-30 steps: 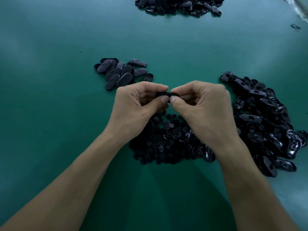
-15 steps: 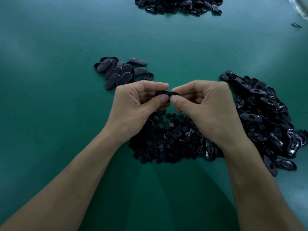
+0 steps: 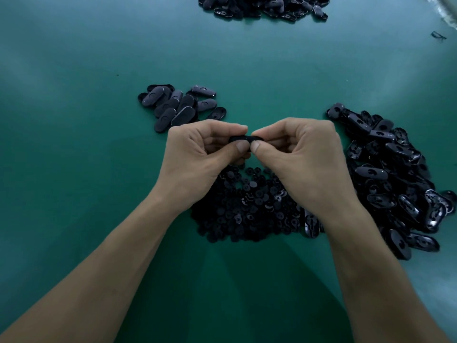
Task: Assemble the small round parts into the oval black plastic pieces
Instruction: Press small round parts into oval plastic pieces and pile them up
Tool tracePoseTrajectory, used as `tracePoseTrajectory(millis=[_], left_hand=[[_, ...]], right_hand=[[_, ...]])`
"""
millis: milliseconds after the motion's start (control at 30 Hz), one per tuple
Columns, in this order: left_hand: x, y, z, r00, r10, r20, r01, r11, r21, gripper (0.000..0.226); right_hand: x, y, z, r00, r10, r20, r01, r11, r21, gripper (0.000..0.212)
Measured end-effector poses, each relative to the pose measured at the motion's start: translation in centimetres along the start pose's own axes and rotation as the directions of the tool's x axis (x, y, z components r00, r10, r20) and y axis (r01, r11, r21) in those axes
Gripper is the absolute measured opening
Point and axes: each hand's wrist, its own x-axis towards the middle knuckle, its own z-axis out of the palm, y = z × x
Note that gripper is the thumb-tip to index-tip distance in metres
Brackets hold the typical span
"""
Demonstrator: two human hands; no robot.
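The tabletop [image 3: 99, 58] looks like smooth green matt sheet with a soft sheen, while the oval pieces on the right [image 3: 390, 174] are glossy black plastic and those on the left [image 3: 178, 107] look duller, satin-smooth.

Left grip [image 3: 197, 159] and right grip [image 3: 305, 164] barely shifted

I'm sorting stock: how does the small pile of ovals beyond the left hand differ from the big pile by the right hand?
The small pile holds far fewer pieces than the big pile. The small pile's pieces mostly lie smooth side up; the big pile's lie jumbled, many hollow side up and glossy. Both are black oval plastic pieces on the green table.
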Motion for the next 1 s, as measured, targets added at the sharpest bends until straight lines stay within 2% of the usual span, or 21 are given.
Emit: tracePoseTrajectory(millis=[400, 567, 700, 800, 867, 1000], left_hand=[[0.05, -0.03, -0.04, 1.0, 0.02, -0.012, -0.019, 0.997, 0.07, 0.021], [0.19, -0.02, -0.09, 1.0, -0.001, -0.015, 0.002, 0.999, 0.034, 0.023], [0.16, 0.14, -0.16, 1.0, -0.014, -0.004, 0.014, 1.0, -0.006, 0.029], [0.19, 0.42, -0.18, 1.0, -0.026, 0.016, 0.026, 1.0, -0.014, 0.045], [0.22, 0.45, -0.22, 0.999, -0.027, 0.027, 0.027, 0.999, -0.032, 0.048], [0.16, 0.43, -0.27, 0.999, -0.028, 0.035, 0.029, 0.999, -0.015, 0.049]], right_hand=[[0.08, 0.29, -0.22, 0.999, 0.018, 0.046, -0.017, 1.0, -0.022, 0.013], [0.01, 0.27, -0.04, 0.995, -0.064, 0.082, 0.075, 0.988, -0.138, 0.021], [-0.17, 0.34, -0.26, 0.986, -0.137, 0.09, 0.158, 0.943, -0.294, 0.036], [-0.09, 0.19, -0.2, 0.973, -0.212, 0.093, 0.231, 0.92, -0.316, 0.033], [-0.13, 0.17, 0.17, 0.964, -0.238, 0.117, 0.264, 0.901, -0.344, 0.032], [-0.12, 0.26, 0.28, 0.971, -0.218, 0.099, 0.24, 0.899, -0.367, 0.032]])
